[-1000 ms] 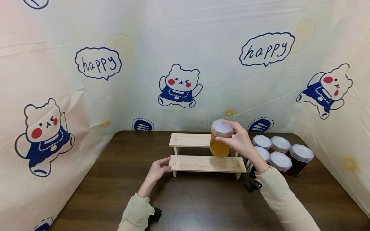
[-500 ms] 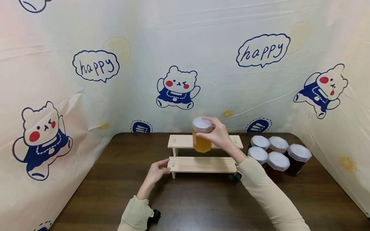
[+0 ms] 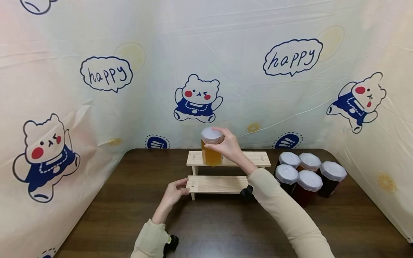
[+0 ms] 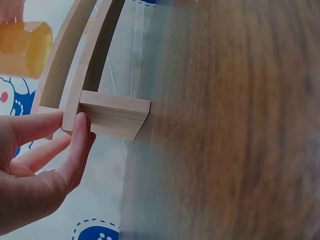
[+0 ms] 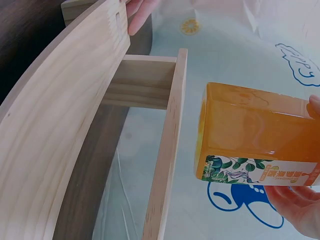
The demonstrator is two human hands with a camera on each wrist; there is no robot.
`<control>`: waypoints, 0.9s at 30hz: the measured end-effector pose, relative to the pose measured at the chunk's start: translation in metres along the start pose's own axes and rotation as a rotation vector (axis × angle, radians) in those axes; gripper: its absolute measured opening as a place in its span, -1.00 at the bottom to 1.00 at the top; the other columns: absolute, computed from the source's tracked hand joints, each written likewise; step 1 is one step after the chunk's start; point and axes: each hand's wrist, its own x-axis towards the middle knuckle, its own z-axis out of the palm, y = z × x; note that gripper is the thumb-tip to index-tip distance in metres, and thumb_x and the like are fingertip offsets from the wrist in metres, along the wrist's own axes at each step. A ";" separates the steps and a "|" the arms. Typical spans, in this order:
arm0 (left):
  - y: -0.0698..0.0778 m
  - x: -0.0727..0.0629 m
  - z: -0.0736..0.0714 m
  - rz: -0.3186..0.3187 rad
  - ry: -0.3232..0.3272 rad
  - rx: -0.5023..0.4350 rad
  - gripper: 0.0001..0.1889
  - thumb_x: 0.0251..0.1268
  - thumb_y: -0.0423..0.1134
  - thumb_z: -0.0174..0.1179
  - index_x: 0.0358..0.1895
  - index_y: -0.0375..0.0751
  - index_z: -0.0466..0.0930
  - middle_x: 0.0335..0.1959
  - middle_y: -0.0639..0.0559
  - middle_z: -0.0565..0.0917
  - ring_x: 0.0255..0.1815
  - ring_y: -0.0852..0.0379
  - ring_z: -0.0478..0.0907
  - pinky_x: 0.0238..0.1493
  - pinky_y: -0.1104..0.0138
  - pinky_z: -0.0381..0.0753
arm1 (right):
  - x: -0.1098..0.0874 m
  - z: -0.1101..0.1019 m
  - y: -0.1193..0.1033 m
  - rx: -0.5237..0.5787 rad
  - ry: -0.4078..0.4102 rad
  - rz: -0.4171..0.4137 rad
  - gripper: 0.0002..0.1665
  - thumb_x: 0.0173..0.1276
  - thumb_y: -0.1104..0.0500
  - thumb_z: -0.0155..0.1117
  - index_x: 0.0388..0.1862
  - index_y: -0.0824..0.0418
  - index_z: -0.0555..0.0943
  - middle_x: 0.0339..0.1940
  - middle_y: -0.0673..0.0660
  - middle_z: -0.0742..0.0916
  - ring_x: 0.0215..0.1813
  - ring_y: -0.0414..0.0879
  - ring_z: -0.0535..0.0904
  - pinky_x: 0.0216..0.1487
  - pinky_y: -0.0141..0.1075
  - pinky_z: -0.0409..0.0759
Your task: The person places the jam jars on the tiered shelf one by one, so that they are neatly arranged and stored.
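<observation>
- Here, the right hand (image 3: 228, 145) grips a white-lidded, amber, faceted jar (image 3: 211, 154)
- Likely weighty, rigid, slick; best held round its middle
- Left hand (image 3: 172, 193) pinches a pale wooden rack (image 3: 219, 184)

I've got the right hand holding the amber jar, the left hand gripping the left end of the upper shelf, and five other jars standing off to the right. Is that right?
One slip: the left hand grips the left end of the lower shelf, not the upper shelf, as the head view shows. The rest is right.
</observation>
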 end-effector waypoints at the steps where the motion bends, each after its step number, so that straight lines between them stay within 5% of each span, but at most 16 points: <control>1: 0.000 0.000 0.000 0.002 -0.003 -0.002 -0.58 -0.03 -0.64 0.09 0.01 -0.58 0.41 -0.20 -0.37 0.54 -0.44 0.08 0.55 -0.37 0.27 0.64 | 0.002 0.001 0.000 0.001 -0.001 0.005 -0.28 -0.10 -0.05 0.44 0.09 0.08 0.46 0.02 0.14 0.51 -0.03 -0.02 0.45 -0.08 -0.17 0.55; 27: 0.001 -0.001 -0.002 -0.002 0.000 0.006 -0.57 -0.02 -0.62 0.10 0.03 -0.56 0.41 -0.21 -0.34 0.54 -0.44 0.08 0.54 -0.33 0.24 0.63 | 0.022 0.035 0.007 0.009 -0.028 0.062 -0.29 -0.09 -0.02 0.43 0.09 0.08 0.44 0.04 0.13 0.51 -0.02 -0.02 0.44 -0.07 -0.18 0.53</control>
